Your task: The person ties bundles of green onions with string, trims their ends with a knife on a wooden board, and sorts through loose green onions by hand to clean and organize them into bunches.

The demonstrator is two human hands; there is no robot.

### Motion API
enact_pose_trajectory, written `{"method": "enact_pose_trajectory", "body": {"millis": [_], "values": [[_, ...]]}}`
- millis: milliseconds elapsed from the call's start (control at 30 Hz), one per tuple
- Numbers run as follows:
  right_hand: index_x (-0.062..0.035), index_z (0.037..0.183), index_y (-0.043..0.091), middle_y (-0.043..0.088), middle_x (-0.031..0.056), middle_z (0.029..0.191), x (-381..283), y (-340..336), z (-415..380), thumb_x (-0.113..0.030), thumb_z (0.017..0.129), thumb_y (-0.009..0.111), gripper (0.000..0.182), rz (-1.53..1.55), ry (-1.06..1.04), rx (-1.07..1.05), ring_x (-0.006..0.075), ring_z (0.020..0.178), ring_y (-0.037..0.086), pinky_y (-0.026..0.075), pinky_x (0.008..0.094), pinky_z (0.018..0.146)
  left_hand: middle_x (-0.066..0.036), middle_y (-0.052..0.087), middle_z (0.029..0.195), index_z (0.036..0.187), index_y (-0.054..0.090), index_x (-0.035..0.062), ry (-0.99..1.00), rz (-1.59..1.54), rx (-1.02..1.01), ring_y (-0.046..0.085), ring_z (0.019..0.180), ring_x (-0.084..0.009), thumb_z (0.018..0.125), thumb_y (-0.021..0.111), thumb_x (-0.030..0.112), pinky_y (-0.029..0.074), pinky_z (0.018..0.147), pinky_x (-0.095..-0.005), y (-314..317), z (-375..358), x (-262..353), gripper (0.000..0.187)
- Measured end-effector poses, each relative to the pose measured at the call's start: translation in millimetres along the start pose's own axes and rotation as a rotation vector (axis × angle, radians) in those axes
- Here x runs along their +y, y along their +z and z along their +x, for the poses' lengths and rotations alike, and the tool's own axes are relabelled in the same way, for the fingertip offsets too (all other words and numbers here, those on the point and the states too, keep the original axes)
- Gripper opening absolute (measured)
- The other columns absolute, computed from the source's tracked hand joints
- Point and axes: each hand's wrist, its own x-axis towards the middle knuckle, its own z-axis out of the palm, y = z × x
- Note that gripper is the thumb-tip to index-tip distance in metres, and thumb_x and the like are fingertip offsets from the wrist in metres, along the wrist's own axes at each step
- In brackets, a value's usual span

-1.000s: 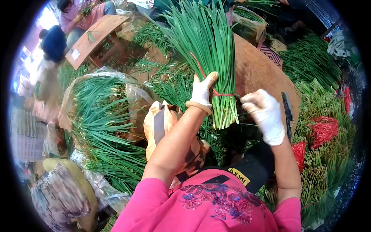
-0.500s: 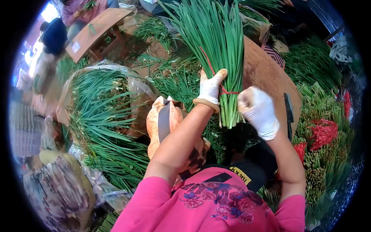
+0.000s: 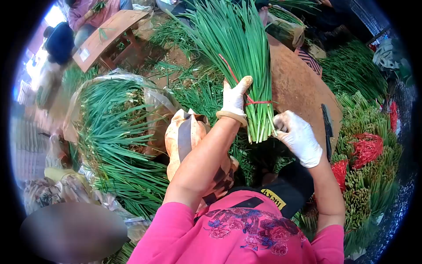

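Observation:
A large bunch of garlic chives (image 3: 248,53) stands out in front of me, leaves pointing away and pale cut ends toward my body. My left hand (image 3: 234,97), in a white glove, is closed around its left side with the thumb on top. A red tie (image 3: 260,102) circles the stems just above their ends, and a loose red strand runs up the leaves. On the right, my gloved right hand (image 3: 300,137) pinches at a stalk on the lower edge of the cut ends; the fingertips partly hide it.
A round brown table (image 3: 303,83) lies under and right of the bunch, with a dark knife-like tool (image 3: 327,127) at its edge. An open plastic bag of chives (image 3: 118,119) stands left. Tied bundles (image 3: 373,167) and red ties (image 3: 368,150) lie right. Another person (image 3: 90,17) sits far left.
My right hand has moved down from beside the tie to the cut ends, its fingers now pinching there. The bunch and my left hand have shifted slightly left.

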Motion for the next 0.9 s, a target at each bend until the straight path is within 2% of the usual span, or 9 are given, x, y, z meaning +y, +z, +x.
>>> {"method": "enact_pose_trajectory", "body": {"millis": [67,133,200,233,333,400,567,667,900], "values": [[-0.0025,0.084,0.061,0.06,0.0092,0.076,-10,-1,-2,-0.009,0.076,0.065,0.011,-0.147,0.041,-0.099,0.0225,0.072,0.061,0.049,0.0314,0.066,-0.014,0.062,0.104,0.118,0.046,0.0031,-0.043,-0.019,-0.019,0.064,0.09,-0.0254,0.083,0.063,0.005,0.056,0.076,-0.0422,1,-1,5,0.039],[0.0,0.079,0.063,0.063,0.0074,0.076,-29,-25,-16,-0.01,0.077,0.067,0.011,0.515,0.247,-0.44,0.017,0.07,0.063,0.049,0.0293,0.064,-0.014,0.062,0.105,0.118,0.047,0.0019,-0.022,0.016,-0.044,0.064,0.091,-0.0263,0.083,0.062,0.006,0.057,0.077,-0.0435,-4,7,4,0.039],[0.0015,0.075,0.065,0.065,0.006,0.077,-39,-52,-26,-0.01,0.078,0.067,0.013,0.626,-0.044,-0.683,0.0124,0.071,0.063,0.048,0.0271,0.063,-0.015,0.062,0.105,0.119,0.048,0.0017,-0.013,-0.008,-0.063,0.065,0.091,-0.0273,0.083,0.062,0.006,0.057,0.078,-0.0442,-7,9,3,0.039],[0.0014,0.074,0.065,0.064,0.0057,0.074,-42,-65,-28,-0.009,0.078,0.068,0.012,0.67,0.25,-0.838,0.0122,0.071,0.063,0.049,0.0266,0.063,-0.016,0.063,0.106,0.121,0.048,0.0011,-0.012,-0.005,-0.09,0.065,0.089,-0.0288,0.083,0.062,0.006,0.057,0.078,-0.0459,-9,11,3,0.04],[-0.0017,0.079,0.067,0.064,0.0053,0.075,-24,-51,-16,-0.009,0.078,0.067,0.007,0.128,0.12,-0.175,0.0135,0.072,0.063,0.049,0.026,0.066,-0.017,0.063,0.106,0.122,0.048,0.0012,-0.069,-0.022,-0.098,0.066,0.088,-0.0292,0.084,0.061,0.007,0.057,0.076,-0.047,-8,8,4,0.041],[-0.0026,0.088,0.066,0.064,0.0062,0.078,-16,-36,-2,-0.011,0.079,0.065,0.012,0.119,0.127,0.209,0.0153,0.076,0.063,0.049,0.0268,0.069,-0.016,0.063,0.104,0.121,0.047,0.0027,-0.075,-0.034,-0.093,0.066,0.086,-0.0285,0.085,0.061,0.009,0.058,0.074,-0.0473,-6,6,2,0.039],[-0.0043,0.086,0.065,0.064,0.0123,0.082,-3,-19,41,-0.019,0.081,0.065,0.016,-0.012,0.023,0.32,0.0253,0.076,0.064,0.049,0.0315,0.068,-0.012,0.062,0.105,0.124,0.045,0.007,-0.067,-0.016,-0.052,0.064,0.089,-0.0259,0.085,0.063,0.01,0.056,0.076,-0.0433,1,-6,0,0.043],[-0.0032,0.078,0.062,0.062,0.0136,0.069,0,-10,66,-0.027,0.08,0.068,0.024,0.012,0.212,0.246,0.0276,0.067,0.062,0.047,0.0347,0.061,-0.011,0.061,0.106,0.125,0.044,0.0061,-0.032,0.035,-0.036,0.063,0.089,-0.0235,0.084,0.065,0.01,0.055,0.077,-0.0383,5,-8,-4,0.046],[-0.0018,0.074,0.056,0.056,0.0049,0.061,12,9,84,-0.015,0.079,0.068,0.018,0.332,0.149,0.335,0.0103,0.057,0.05,0.042,0.0277,0.054,-0.009,0.06,0.109,0.125,0.043,0.006,0.005,0.101,-0.032,0.06,0.093,-0.0191,0.081,0.067,0.002,0.051,0.082,-0.0325,4,-8,-5,0.051]]}}
